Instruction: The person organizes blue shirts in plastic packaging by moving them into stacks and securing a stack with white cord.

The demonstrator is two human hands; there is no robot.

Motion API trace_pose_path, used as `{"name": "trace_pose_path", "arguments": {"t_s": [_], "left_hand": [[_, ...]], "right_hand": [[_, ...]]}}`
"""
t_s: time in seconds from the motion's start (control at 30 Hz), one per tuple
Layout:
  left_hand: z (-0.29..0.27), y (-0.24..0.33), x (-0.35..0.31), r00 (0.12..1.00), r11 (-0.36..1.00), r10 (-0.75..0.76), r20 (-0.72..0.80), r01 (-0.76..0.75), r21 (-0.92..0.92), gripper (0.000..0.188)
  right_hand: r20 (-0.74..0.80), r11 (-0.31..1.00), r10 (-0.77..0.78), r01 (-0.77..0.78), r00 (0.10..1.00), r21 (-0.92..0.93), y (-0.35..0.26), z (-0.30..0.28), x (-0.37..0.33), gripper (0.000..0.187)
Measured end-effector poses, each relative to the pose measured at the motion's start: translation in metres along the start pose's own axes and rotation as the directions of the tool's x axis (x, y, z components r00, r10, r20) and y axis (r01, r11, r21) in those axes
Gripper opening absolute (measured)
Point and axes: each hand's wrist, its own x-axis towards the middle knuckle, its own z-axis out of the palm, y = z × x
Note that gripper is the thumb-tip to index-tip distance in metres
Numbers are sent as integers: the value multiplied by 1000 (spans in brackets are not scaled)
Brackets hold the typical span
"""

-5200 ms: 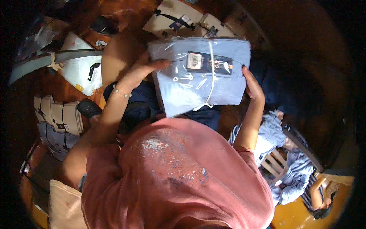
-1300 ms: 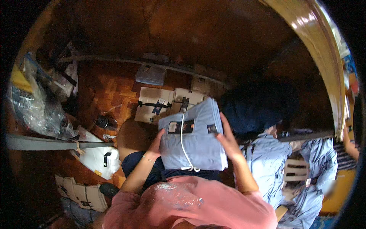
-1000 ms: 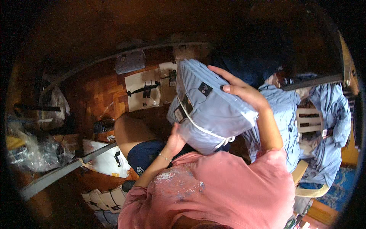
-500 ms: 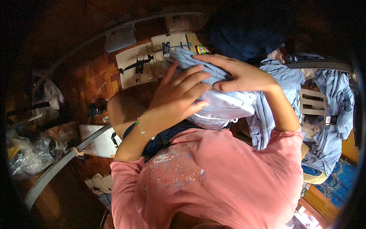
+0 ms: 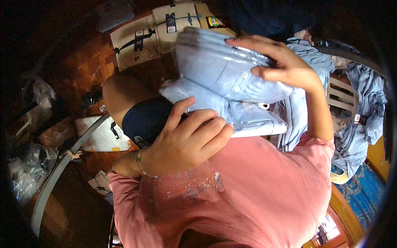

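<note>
— what's that big thing up by the chest?
— a folded pale blue shirt sealed in a clear plastic bag [image 5: 231, 87], held above a bare knee, against a pink t-shirt [image 5: 244, 190].
— and the hands?
— the right hand [image 5: 285, 62] is draped over its top, fingers spread and pressing down. the left hand [image 5: 186, 140] cups the near end, fingers together, thumb up.
— around them?
— dark wooden floor [image 5: 78, 66], flat cardboard packets [image 5: 153, 29], loose blue garments [image 5: 359, 115] over a white slatted chair [image 5: 341, 97].
</note>
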Motion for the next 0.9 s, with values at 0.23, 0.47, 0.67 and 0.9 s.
{"name": "trace_pose_path", "arguments": {"t_s": [0.23,0.47,0.67,0.9], "left_hand": [[-2,-6,10,1000,999,-25,-18,25,-25,25],[5,-21,27,991,995,-100,-87,100,7,45],[7,-15,30,982,978,-188,-18,188,89,56],[6,-7,16,999,995,-27,-32,30,94,39]], "right_hand": [[-34,998,54,-53,998,23,4,-1,1,57],[-6,1000,-5,5,1000,-23,-14,7,4,41],[-22,998,-27,26,999,-61,-16,11,4,39],[11,1000,-7,6,1000,9,-6,6,6,39]]}}
